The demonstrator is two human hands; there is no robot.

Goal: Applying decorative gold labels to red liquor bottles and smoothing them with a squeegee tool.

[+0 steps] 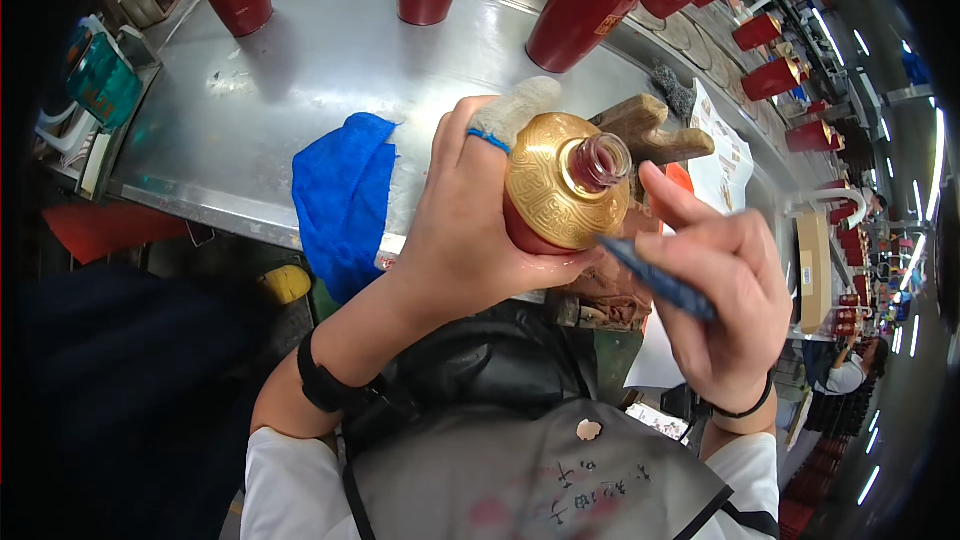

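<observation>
My left hand is wrapped round a dark red bottle with a patterned gold shoulder. The bottle's threaded glass neck is uncapped and tilts to the right. A pale finger cot with a blue rim covers one finger of that hand. My right hand pinches a slim dark blue object, smeared by motion, so its kind is unclear. The object's tip is close to the lower edge of the gold shoulder; whether it touches cannot be made out.
A blue cloth hangs over the near edge of the metal bench. Several red bottles, one a capped bottle, stand along the far side and right. A notched wooden block lies behind my hands. Another person is far right.
</observation>
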